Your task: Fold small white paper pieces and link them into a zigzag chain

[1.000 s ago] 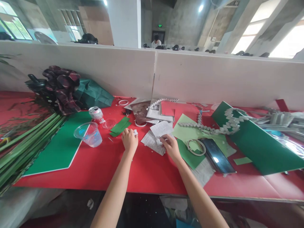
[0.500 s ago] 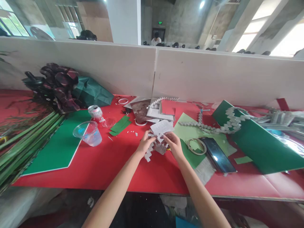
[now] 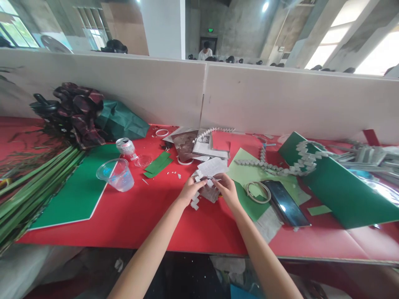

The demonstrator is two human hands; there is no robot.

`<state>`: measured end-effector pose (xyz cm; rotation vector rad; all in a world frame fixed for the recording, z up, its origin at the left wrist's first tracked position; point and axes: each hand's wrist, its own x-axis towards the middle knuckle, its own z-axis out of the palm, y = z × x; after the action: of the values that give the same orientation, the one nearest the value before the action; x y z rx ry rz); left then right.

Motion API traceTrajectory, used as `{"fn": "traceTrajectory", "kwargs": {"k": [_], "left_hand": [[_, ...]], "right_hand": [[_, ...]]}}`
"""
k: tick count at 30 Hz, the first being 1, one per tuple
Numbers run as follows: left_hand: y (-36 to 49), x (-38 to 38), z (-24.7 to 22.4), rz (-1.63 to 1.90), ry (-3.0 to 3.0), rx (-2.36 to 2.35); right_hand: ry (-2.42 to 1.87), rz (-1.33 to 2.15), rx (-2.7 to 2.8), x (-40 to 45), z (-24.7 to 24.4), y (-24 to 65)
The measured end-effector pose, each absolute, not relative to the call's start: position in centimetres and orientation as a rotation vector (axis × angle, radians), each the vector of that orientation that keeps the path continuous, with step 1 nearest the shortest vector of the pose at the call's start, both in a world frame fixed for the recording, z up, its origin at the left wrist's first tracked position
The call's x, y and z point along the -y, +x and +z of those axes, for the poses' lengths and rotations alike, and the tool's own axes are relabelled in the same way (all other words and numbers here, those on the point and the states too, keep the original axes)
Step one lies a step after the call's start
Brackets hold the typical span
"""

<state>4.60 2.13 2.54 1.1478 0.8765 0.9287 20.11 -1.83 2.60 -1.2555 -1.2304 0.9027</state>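
Observation:
Over the red table (image 3: 140, 224), a short zigzag chain of folded paper (image 3: 195, 201) hangs from my left hand (image 3: 189, 190), whose thumb and fingers pinch it. Close by, my right hand (image 3: 227, 187) has thumb and fingers closed on a small folded paper strip (image 3: 210, 182) at the chain's end. Printed paper sheets (image 3: 213, 166) lie just beyond and beneath my fingers. A longer zigzag paper chain (image 3: 280, 169) stretches across pale green paper (image 3: 238, 166) to the right. How the strip joins the chain is too small to make out.
At left stand a plastic cup (image 3: 120, 176) and a can (image 3: 125, 147), near a green board (image 3: 71, 199) and long green leaves (image 3: 37, 187). Right of my hands lie a tape roll (image 3: 258, 192), a phone (image 3: 286, 202) and an upright green board (image 3: 343, 191). A white partition (image 3: 124, 87) closes the back.
The hanging end of the paper chain has shifted slightly upward, and the piece between my hands has turned. Both hands have moved only a little; the table's other things are unchanged.

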Motion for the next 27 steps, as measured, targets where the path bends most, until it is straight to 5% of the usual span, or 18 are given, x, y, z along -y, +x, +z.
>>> {"fn": "traceTrajectory", "kwargs": {"k": [20, 27], "left_hand": [[4.9, -2.5, 1.2, 0.762, 1.288, -0.853], [5.0, -2.1, 1.9, 0.808, 0.993, -0.758]], "right_hand": [[-1.445, 0.512, 1.64, 1.5, 1.2, 20.1], [-1.408, 0.632, 1.483, 1.6, 1.6, 20.1]]}}
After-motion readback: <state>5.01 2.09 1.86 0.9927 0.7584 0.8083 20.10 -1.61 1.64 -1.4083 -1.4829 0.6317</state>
